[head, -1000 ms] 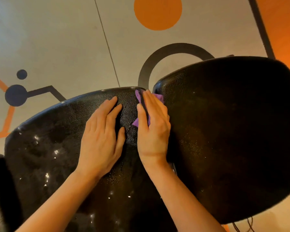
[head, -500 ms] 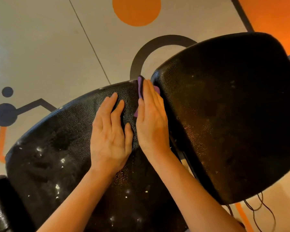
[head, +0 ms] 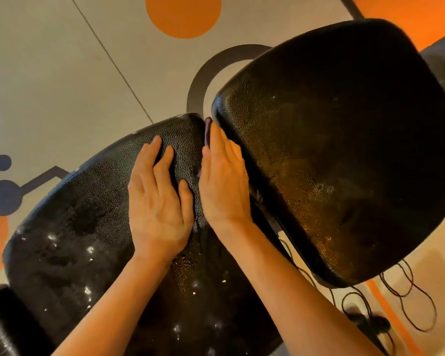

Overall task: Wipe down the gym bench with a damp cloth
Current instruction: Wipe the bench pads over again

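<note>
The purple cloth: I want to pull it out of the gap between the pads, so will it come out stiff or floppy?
Probably floppy: the purple cloth bends into the narrow gap between the seat pad and the back pad. It may drag, since the right hand presses it there. Likely light, as only a thin edge shows.

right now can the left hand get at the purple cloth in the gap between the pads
Probably not directly: the right hand covers the purple cloth, pressing it into the gap, while the left hand lies flat on the lower pad beside it.
</note>
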The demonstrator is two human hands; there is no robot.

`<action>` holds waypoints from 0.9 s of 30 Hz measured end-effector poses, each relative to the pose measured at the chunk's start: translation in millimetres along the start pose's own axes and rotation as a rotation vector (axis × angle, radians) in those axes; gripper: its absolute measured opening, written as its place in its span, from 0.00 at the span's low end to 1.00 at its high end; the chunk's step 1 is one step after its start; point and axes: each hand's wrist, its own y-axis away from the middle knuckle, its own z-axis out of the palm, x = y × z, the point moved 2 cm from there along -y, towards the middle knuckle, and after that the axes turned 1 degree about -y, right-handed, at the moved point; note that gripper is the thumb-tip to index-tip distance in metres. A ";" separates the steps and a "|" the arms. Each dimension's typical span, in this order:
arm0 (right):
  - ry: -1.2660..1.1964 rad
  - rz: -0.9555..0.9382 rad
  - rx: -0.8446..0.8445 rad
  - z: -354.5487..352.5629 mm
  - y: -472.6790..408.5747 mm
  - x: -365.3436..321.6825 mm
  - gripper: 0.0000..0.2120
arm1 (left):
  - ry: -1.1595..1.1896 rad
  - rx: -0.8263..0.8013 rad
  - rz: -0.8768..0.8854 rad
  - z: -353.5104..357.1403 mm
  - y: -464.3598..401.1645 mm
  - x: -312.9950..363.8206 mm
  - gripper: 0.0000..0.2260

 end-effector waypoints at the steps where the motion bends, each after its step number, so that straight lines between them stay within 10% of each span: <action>1: -0.018 -0.018 -0.009 -3.6 5.8 5.3 0.22 | -0.006 -0.002 0.004 0.2 0.0 0.5 0.23; 9: 0.019 0.062 -0.031 -50.7 134.7 75.9 0.23 | -0.027 0.001 0.007 0.1 0.5 1.5 0.22; 18: 0.008 -0.011 -0.020 4.4 -2.4 1.8 0.25 | -0.042 0.022 0.019 1.0 2.4 2.0 0.22; 27: -0.018 0.069 -0.076 -61.4 141.4 80.8 0.24 | -0.048 0.031 0.043 -0.2 1.8 2.4 0.21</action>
